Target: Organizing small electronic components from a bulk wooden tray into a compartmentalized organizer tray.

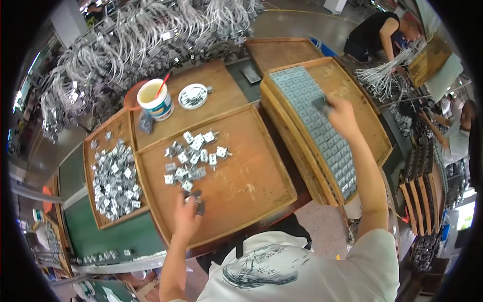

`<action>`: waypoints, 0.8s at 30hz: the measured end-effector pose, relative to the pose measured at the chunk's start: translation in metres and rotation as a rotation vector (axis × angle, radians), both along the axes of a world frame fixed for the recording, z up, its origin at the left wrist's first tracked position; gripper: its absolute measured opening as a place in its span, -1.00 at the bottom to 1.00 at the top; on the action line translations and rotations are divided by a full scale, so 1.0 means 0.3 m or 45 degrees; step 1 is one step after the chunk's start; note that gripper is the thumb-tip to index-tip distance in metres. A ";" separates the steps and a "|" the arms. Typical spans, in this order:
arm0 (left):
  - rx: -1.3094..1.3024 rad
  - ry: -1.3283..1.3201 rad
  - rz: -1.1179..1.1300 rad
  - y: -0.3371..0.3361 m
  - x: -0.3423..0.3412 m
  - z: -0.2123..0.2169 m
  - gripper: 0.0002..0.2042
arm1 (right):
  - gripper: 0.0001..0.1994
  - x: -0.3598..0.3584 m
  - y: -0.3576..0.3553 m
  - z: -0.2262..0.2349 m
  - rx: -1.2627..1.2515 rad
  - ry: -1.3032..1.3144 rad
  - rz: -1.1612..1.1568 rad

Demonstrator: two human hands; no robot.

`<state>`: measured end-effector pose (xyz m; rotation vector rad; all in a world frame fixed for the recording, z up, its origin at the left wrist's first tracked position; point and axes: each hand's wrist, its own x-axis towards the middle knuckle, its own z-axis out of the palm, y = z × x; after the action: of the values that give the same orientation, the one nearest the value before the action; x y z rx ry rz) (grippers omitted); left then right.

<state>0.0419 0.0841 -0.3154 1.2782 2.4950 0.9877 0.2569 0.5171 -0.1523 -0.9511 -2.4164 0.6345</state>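
Observation:
My left hand (186,216) is closed on small metal parts (199,206) over the near left of a wooden tray (246,176). Just beyond those fingers lies a loose cluster of silvery square metal parts (194,156), some with thin pins sticking out. On the right, my right hand (343,118) pinches a dark flat square piece (320,103) above a second wooden tray (363,113). Rows of grey square pieces (314,113) fill the left part of that tray, which sits on a stack of similar trays.
A third tray (90,176) at left holds a heap of silvery parts (116,178). Behind stand a white tub (156,108) with a red stick and a white bowl (193,96) of small pieces. Bundled cables (151,40) hang beyond. Other people (372,35) work at far right.

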 end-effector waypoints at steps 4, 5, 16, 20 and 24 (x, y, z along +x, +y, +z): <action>-0.243 0.168 -0.183 0.147 -0.139 -0.066 -0.75 | -0.76 -0.128 0.389 -0.093 0.005 -0.025 -0.380; -0.247 0.288 -0.179 0.163 -0.174 -0.056 -0.76 | -0.74 -0.151 0.459 -0.120 -0.068 -0.066 -0.495; -0.208 0.449 0.119 0.141 -0.208 -0.031 -0.73 | -0.55 -0.357 0.653 -0.202 -0.799 0.111 -0.499; 0.250 0.212 0.272 0.122 -0.169 -0.031 -0.78 | -0.53 -0.382 0.599 -0.174 -0.903 0.374 -0.494; 0.567 -0.150 0.332 0.133 -0.153 -0.031 -0.77 | -0.66 -0.259 0.732 -0.158 -0.372 0.477 -0.519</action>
<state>-0.0039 0.1240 -0.3248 0.9634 2.4759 1.7016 0.1791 0.7365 -0.1998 -1.2679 -1.7659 0.9275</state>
